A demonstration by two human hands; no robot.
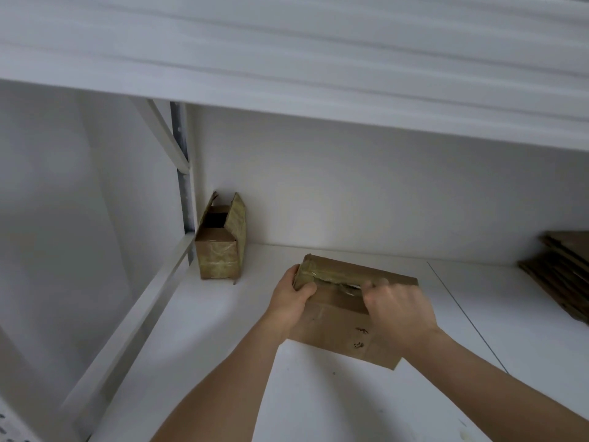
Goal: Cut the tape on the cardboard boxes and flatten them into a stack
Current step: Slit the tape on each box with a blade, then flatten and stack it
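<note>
A brown taped cardboard box (338, 327) stands on the white shelf (318, 403) in the middle of the view. My left hand (291, 298) grips its left end, thumb over the top edge. My right hand (398, 309) is curled over the top seam, where a small metal blade tip shows between the fingers at the split tape (331, 277). The tool's body is hidden in the fist. A second box (220, 247), small, taped and with its top flaps open, stands at the back left corner of the shelf. Flattened cardboard sheets (564, 279) lie stacked at the far right.
An upper white shelf (318, 74) hangs low over the working space. A metal rack post (185, 173) rises at the back left, and a white wall closes off the back. The shelf's front rail (127, 339) runs diagonally at left.
</note>
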